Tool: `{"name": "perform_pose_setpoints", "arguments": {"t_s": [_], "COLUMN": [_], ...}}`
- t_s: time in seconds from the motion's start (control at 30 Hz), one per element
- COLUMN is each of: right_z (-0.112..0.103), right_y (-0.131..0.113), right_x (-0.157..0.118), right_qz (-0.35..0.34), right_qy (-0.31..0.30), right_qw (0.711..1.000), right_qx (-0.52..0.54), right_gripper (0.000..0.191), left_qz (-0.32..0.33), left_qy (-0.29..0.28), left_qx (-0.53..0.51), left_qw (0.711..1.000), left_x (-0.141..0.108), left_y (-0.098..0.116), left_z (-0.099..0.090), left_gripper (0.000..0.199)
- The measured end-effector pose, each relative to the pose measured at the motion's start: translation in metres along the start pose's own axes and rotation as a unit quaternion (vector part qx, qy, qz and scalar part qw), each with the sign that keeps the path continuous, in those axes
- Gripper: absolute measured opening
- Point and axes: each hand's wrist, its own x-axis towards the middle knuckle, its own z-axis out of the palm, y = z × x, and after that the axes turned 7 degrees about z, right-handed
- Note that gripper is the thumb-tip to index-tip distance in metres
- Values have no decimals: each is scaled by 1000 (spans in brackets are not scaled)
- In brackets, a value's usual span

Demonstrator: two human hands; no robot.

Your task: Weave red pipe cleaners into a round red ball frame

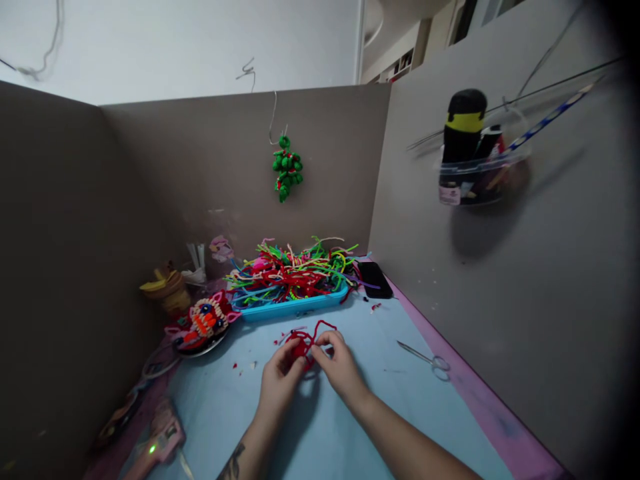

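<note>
Red pipe cleaners [301, 348], bent into a loose bundle of loops, are held between my two hands above the blue mat. My left hand [283, 373] is closed around the bundle's left side, thumb in front. With thumb and forefinger, my right hand [337, 365] pinches a strand on the right side, and one red end curves up above those fingers. Exactly how the strands cross is hidden by my fingers. Just behind the bundle lie small red scraps and a thin pinkish piece.
A blue tray [295, 307] heaped with coloured pipe cleaners stands at the back, with a phone [375, 280] to its right. Scissors [425, 360] lie at right. A fuzzy figure [207, 320] on a plate and a lit glue gun [163, 437] are at left. Grey partitions enclose the table.
</note>
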Motion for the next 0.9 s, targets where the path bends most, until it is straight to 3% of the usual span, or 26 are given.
{"name": "perform_pose_setpoints", "arguments": {"t_s": [0.2, 0.47, 0.9], "right_z": [1, 7, 7], "right_y": [-4, -8, -12], "right_x": [-5, -9, -10], "right_qz": [-15, -7, 1], "right_qy": [-39, -50, -62], "right_qw": [999, 999, 998], "right_qx": [-23, -18, 13], "right_gripper": [7, 11, 12], "left_qz": [5, 0, -4], "left_qy": [2, 16, 40], "left_qx": [-7, 33, 11], "left_qw": [1000, 999, 999], "left_x": [0, -5, -7], "left_y": [5, 6, 10], "left_z": [-4, 2, 4], "left_gripper": [46, 41, 36]}}
